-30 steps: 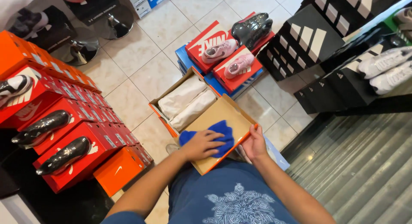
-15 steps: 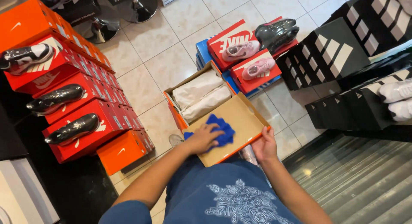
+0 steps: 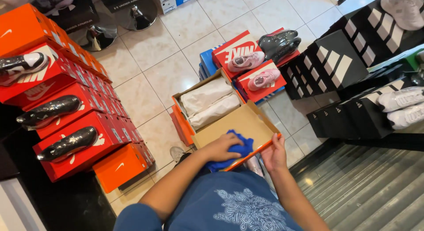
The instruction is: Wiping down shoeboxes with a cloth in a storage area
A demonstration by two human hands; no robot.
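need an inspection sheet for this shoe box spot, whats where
surface: tiled floor, pale, bare in the middle
job's things: open shoe box with paper-wrapped contents; its lid folded toward the person; blue cloth on the lid
clutter: red and orange boxes with dark shoes, left; black boxes with white shoes, right; pink shoes behind
grippers: left hand on cloth; right hand grips lid edge
cables: nothing seen
surroundings: chrome stool base; metal ramp

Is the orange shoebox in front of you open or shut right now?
Open. The orange shoebox has its lid flipped back toward the person, showing white paper-wrapped contents. The left hand presses a blue cloth on the lid's inside.
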